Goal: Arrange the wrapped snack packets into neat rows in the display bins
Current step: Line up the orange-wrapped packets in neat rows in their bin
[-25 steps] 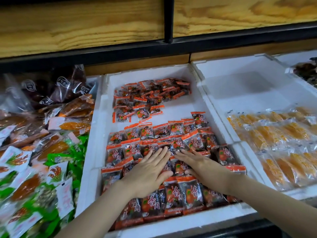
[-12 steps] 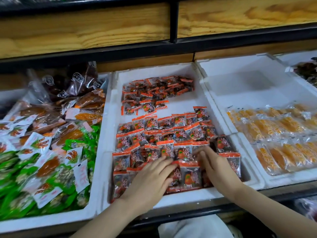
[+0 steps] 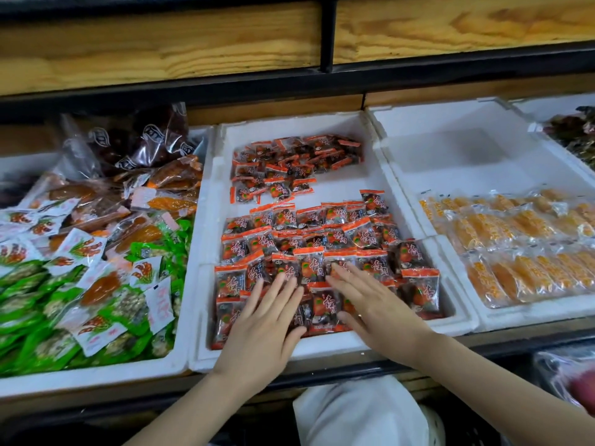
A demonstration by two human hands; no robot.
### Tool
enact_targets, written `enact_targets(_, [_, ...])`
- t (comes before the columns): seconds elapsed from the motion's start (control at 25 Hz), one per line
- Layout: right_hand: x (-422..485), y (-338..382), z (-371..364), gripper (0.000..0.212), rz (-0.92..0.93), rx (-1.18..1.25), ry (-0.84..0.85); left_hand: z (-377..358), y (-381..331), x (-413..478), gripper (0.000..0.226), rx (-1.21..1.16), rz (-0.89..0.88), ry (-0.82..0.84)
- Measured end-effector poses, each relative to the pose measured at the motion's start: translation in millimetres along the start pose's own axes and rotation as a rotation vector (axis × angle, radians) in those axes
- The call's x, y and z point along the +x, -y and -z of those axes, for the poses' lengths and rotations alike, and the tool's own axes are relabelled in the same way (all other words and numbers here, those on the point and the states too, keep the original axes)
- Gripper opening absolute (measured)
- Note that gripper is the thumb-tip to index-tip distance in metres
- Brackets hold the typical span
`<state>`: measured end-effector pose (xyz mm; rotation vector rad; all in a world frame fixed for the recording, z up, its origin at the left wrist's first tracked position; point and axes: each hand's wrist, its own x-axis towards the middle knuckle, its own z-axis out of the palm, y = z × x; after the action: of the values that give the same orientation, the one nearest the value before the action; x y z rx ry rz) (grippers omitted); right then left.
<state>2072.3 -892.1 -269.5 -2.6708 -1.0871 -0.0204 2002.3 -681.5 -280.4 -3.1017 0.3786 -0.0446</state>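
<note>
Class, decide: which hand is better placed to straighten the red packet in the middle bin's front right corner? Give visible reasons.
Right. The right hand lies flat beside that packet; the left hand is farther left and would have to cross.

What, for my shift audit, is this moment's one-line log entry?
left hand: open, flat on red-orange snack packets | right hand: open, flat on same packets | bin: middle foam bin

Left forearm [image 3: 193, 410] and right forearm [image 3: 483, 371] bare, both reaching forward and up from below, left hand [image 3: 267, 323] palm down with fingers straight and close together, right hand [image 3: 375, 305] palm down just beside it, fingers straight and slightly spread, thumbs facing each other
</note>
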Motion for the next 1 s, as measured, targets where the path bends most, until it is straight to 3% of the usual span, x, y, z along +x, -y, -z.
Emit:
enact_targets(0.16, [8, 14, -8, 0.078, 0.059, 0.036, 0.198, -2, 15, -19, 0.066, -0.178, 0.094, 0.022])
enact_targets(0.44, [8, 15, -15, 0.082, 0.120, -0.099, 0.264, -1, 25, -7, 0.071, -0.259, 0.055, 0.198])
enact_targets(0.8, [8, 21, -8, 0.091, 0.129, 0.010, 0.319, 8, 22, -5, 0.065, -0.303, 0.044, 0.350])
enact_targets(0.88, [5, 19, 1, 0.089, 0.088, 0.133, 0.282, 9, 26, -6, 0.070, -0.269, 0.020, 0.318])
enact_targets(1.0, [9, 4, 17, 0.072, 0.053, 0.149, 0.138, 17, 32, -1, 0.077, -0.226, -0.001, 0.145])
